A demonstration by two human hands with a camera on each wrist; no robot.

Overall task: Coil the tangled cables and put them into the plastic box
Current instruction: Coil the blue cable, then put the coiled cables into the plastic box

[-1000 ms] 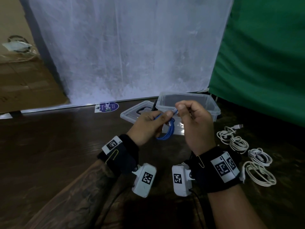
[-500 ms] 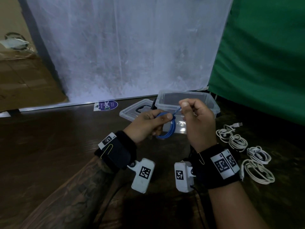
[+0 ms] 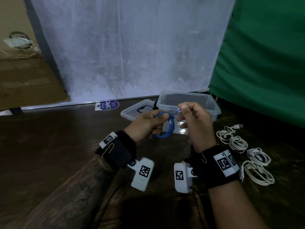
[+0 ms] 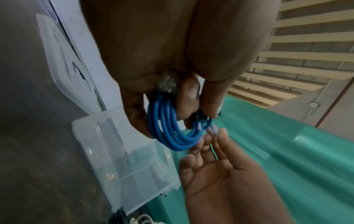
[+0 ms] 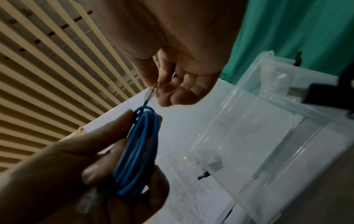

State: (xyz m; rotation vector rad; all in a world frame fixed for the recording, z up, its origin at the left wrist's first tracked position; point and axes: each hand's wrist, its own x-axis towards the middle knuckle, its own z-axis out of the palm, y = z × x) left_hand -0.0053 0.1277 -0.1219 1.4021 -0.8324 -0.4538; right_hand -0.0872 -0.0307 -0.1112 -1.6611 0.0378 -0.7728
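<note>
A blue cable (image 3: 166,129) (image 4: 168,127) (image 5: 138,153) is wound into a small coil of several loops. My left hand (image 3: 148,124) (image 5: 107,159) grips the coil above the dark table, just in front of the clear plastic box (image 3: 212,103) (image 4: 122,166) (image 5: 268,136). My right hand (image 3: 193,121) (image 4: 216,166) pinches the cable's clear end plug (image 3: 179,110) (image 4: 214,130) (image 5: 150,94) between thumb and forefinger, right beside the coil's top, where the loose end loops around it. The box stands open and looks empty.
The box's lid (image 3: 138,109) lies flat to the left of it. Several white cables (image 3: 236,141) lie on the table to the right, by a green cloth (image 3: 264,55). A white sheet (image 3: 132,47) hangs behind the box. A round sticker (image 3: 109,105) lies at the table's far edge.
My right hand has carried the plug end around the coil's top, from above the left hand to a spot slightly right of it. The left hand keeps its grip.
</note>
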